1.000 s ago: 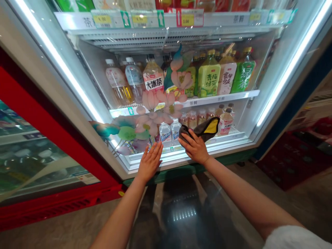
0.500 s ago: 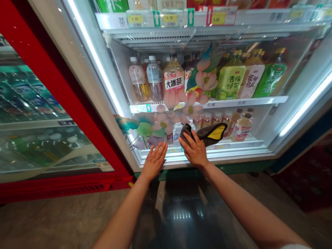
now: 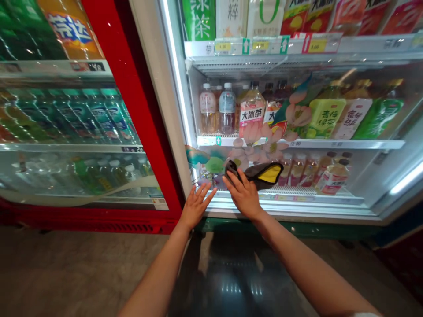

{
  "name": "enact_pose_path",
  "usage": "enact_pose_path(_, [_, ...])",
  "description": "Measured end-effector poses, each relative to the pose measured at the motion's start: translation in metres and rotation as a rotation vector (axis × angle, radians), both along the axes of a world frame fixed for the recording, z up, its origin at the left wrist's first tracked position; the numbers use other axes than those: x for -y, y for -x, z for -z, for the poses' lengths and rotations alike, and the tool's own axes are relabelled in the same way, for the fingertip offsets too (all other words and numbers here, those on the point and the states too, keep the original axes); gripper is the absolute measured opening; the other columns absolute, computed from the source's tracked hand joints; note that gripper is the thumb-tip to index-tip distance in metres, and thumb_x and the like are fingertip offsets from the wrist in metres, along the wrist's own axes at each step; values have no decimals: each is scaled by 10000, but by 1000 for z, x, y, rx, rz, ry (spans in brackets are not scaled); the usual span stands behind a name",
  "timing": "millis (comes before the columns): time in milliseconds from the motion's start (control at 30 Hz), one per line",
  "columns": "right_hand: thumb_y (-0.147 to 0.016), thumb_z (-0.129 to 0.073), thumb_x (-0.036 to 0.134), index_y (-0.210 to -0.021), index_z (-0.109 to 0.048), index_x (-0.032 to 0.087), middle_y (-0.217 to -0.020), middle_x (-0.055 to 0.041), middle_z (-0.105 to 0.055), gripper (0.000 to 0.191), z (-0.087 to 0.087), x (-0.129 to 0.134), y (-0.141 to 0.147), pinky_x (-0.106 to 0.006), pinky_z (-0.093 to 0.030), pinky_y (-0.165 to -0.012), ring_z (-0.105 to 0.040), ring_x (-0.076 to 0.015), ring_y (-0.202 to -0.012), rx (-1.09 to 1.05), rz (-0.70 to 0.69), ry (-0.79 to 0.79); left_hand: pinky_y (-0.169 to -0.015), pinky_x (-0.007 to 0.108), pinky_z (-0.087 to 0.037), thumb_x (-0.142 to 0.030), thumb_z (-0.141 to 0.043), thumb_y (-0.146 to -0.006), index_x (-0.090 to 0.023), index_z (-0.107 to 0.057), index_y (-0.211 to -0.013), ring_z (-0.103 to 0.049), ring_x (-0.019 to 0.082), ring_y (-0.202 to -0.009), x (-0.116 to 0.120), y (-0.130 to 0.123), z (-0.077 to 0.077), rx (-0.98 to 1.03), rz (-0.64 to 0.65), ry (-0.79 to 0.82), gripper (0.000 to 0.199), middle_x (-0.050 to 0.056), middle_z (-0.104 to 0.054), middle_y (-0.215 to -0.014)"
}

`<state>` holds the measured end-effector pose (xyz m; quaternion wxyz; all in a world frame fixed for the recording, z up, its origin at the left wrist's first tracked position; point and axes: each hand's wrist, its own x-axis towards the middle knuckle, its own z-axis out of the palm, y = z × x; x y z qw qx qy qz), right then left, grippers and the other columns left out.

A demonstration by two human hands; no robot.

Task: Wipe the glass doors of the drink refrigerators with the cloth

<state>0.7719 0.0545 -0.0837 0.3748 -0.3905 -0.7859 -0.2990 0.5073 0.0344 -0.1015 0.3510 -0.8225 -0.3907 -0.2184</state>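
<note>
My right hand [image 3: 243, 193] presses a grey cleaning cloth [image 3: 257, 172] with a yellow patch and dark edging against the glass door [image 3: 216, 152] of a lit drinks fridge. Its fingers lie over the cloth's left part, and the yellow end sticks out to the right. Lower left, my left hand [image 3: 195, 206] is open with fingers spread, at the door's bottom left corner, with nothing in it. Pink flower decals [image 3: 253, 143] cover the glass just above both hands. Bottled teas [image 3: 251, 110] stand on shelves behind the door.
A red-framed fridge [image 3: 145, 88] full of bottles adjoins on the left. The green base [image 3: 297, 229] of the lit fridge runs below the door. Under my arms is a dark, shiny surface [image 3: 228, 273], with brownish floor [image 3: 82, 268] beside it.
The view has swung left, so the red fridge shows more. Against the door, my right hand and the cloth have moved left. My left hand has shifted left too, its fingers more spread.
</note>
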Motion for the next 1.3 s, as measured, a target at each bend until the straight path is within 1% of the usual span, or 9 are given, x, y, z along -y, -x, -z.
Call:
enact_pose_path(100, [-968, -492, 100, -1568, -410, 313, -1595, -53, -484, 642, 14, 4, 12, -411, -420, -972, -356, -278, -1517, 176, -118, 36, -1279, 557, -214, -5, -489, -921, -299, -250, -1625, -247, 255, -1573, 7, 18, 4, 51, -77, 16, 799, 107, -383, -1650])
enact_pose_path(233, [-958, -515, 86, -1557, -425, 327, -1554, -51, -536, 651, 24, 4, -16, -390, -413, -989, -426, -250, -1477, 297, -178, 17, -1262, 569, -254, -10, -480, -929, -281, -329, -1602, -284, 268, -1561, 14, 35, 10, 91, -151, 13, 741, 122, -395, -1642])
enact_pose_path(400, [-982, -488, 104, -1515, -500, 290, -1523, -94, -565, 564, 8, -3, 28, -395, -421, -943, -389, -299, -1496, 108, -49, -84, -1264, 542, -267, -6, -463, -918, -242, -277, -1622, -277, 259, -1563, 17, 42, 17, 105, -140, 31, 765, 133, -384, -1645])
enact_pose_path(500, [-980, -485, 104, -1549, -445, 273, -1558, -100, -526, 595, 9, 0, 59, -411, -425, -978, -369, -286, -1510, 181, -127, -42, -1269, 555, -240, -2, -459, -891, -241, -241, -1632, -264, 259, -1568, 17, 42, 20, 133, -128, 55, 808, 129, -358, -1658])
enact_pose_path(633, [-966, -501, 95, -1580, -382, 297, -1572, -62, -514, 657, 8, 3, 51, -422, -399, -1062, -414, -248, -1486, 372, -271, 40, -1277, 532, -232, -28, -421, -905, -178, -176, -1644, -242, 243, -1575, 17, 46, 21, 156, -81, 83, 793, 148, -346, -1660])
enact_pose_path(833, [-997, -449, 118, -1585, -388, 262, -1575, -126, -498, 609, -15, -1, 75, -457, -408, -1016, -321, -314, -1534, 158, -126, 11, -1276, 501, -265, -32, -377, -917, -136, -107, -1649, -239, 238, -1575, 20, 50, 18, 191, -62, 107, 787, 157, -360, -1655])
enact_pose_path(1067, [-986, -439, 92, -1561, -421, 253, -1554, -70, -534, 597, -4, 2, 73, -446, -367, -1071, -430, -257, -1469, 426, -312, -38, -1263, 484, -321, -56, -377, -949, -116, -151, -1643, -311, 248, -1549, 22, 53, 15, 221, -60, 105, 733, 164, -425, -1619])
enact_pose_path(1200, [-1002, -437, 125, -1586, -381, 278, -1603, -77, -466, 607, -32, -2, 81, -468, -294, -1128, -340, -271, -1528, 282, -222, -43, -1250, 501, -347, -35, -352, -936, -135, -162, -1645, -353, 257, -1530, 24, 55, 7, 253, -76, 82, 741, 163, -452, -1602])
enact_pose_path(1300, [-1004, -447, 143, -1570, -415, 249, -1604, -106, -460, 576, -34, -3, 98, -494, -291, -1132, -312, -301, -1540, 198, -166, -62, -1255, 509, -339, -1, -339, -905, -143, -166, -1646, -369, 255, -1522, 27, 55, 1, 282, -102, 62, 773, 157, -465, -1594])
